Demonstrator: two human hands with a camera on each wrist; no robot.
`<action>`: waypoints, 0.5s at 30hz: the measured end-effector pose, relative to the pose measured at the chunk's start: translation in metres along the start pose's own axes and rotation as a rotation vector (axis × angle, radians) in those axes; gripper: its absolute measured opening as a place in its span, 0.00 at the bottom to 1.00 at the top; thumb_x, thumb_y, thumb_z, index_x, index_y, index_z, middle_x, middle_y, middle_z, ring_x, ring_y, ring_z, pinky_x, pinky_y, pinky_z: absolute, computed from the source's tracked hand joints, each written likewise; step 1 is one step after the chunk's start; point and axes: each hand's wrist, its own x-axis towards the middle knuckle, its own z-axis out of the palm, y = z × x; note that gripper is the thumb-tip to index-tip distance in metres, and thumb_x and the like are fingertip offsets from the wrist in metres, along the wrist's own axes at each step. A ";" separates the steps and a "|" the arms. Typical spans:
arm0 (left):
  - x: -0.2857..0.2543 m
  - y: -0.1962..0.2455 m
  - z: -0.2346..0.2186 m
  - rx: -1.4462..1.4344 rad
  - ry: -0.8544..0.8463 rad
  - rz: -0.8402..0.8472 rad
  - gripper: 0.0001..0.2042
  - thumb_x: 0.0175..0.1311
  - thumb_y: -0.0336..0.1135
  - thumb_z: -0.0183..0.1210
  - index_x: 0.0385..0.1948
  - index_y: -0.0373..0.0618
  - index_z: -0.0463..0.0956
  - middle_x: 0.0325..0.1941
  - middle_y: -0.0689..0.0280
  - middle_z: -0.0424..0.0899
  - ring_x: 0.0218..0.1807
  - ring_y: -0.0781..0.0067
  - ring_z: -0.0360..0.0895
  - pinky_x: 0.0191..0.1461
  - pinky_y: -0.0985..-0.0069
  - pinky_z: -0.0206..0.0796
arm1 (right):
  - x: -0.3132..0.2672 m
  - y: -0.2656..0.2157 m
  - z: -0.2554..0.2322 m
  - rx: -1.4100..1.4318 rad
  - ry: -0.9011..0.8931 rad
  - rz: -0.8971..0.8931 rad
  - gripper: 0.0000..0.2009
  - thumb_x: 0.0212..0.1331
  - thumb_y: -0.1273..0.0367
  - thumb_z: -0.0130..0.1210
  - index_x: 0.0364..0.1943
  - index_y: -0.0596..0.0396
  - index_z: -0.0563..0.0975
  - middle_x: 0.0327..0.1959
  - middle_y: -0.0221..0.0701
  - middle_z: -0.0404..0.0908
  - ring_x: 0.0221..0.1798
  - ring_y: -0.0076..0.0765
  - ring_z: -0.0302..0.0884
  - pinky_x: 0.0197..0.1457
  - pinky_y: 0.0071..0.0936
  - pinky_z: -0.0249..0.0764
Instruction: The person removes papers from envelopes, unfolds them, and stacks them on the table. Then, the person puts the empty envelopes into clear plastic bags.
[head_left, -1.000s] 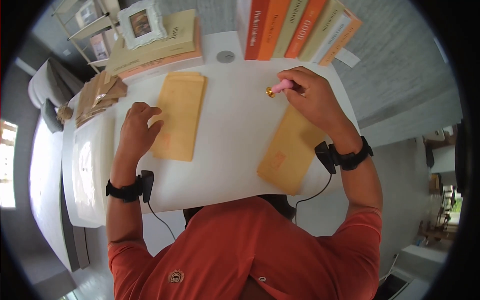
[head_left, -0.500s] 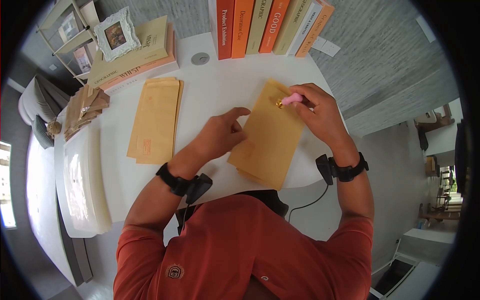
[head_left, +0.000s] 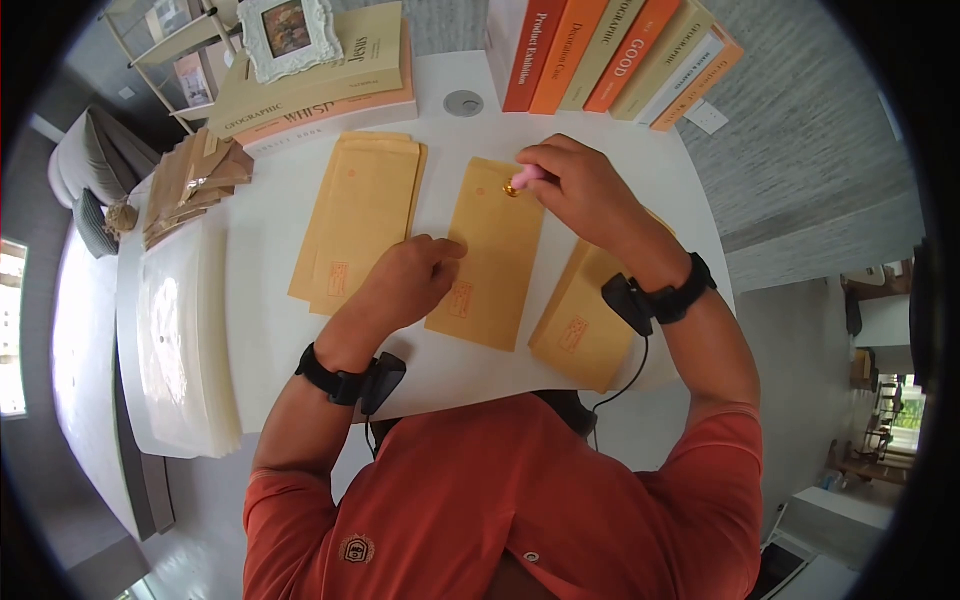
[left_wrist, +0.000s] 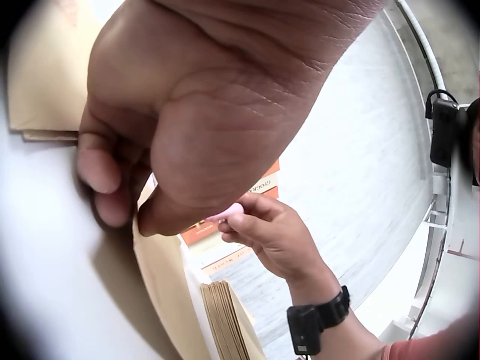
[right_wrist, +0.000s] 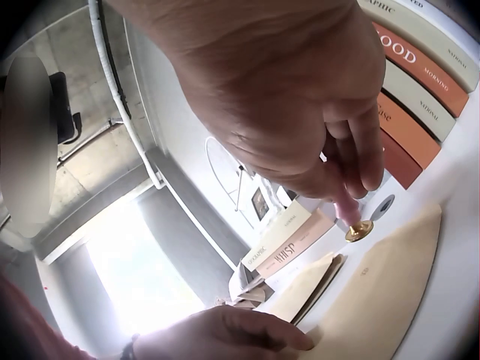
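A single brown paper envelope (head_left: 495, 235) lies across the middle of the white table, with red print near its lower end and a small mark near the top. At its left edge, my left hand (head_left: 405, 285) pinches the paper between thumb and fingers; the left wrist view shows that edge lifted. My right hand (head_left: 583, 190) grips the pink handle of a wax seal stamp (right_wrist: 349, 214), whose gold head hangs close over the envelope's upper end. One pile of envelopes (head_left: 368, 195) rests to the left. Another stack of envelopes (head_left: 580, 310) is partly hidden below my right forearm.
Upright books (head_left: 580, 60) line the back right, and flat books (head_left: 320, 105) carrying a white picture frame (head_left: 290, 40) are at the back left. Clear plastic sleeves (head_left: 180, 340) and brown paper bags (head_left: 195, 185) occupy the left side. A round grommet (head_left: 463, 103) sits in the tabletop.
My left hand went from the left pile to the right stack, then brought one envelope leftward to the middle. My right hand, still holding the stamp, is now over that envelope's top end.
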 end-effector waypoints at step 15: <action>0.002 -0.019 0.004 -0.010 0.017 0.102 0.11 0.66 0.28 0.55 0.46 0.41 0.82 0.36 0.54 0.82 0.40 0.52 0.81 0.46 0.64 0.74 | 0.041 0.000 0.048 -0.255 -0.177 0.042 0.10 0.64 0.68 0.60 0.45 0.57 0.83 0.38 0.39 0.81 0.39 0.48 0.78 0.46 0.38 0.75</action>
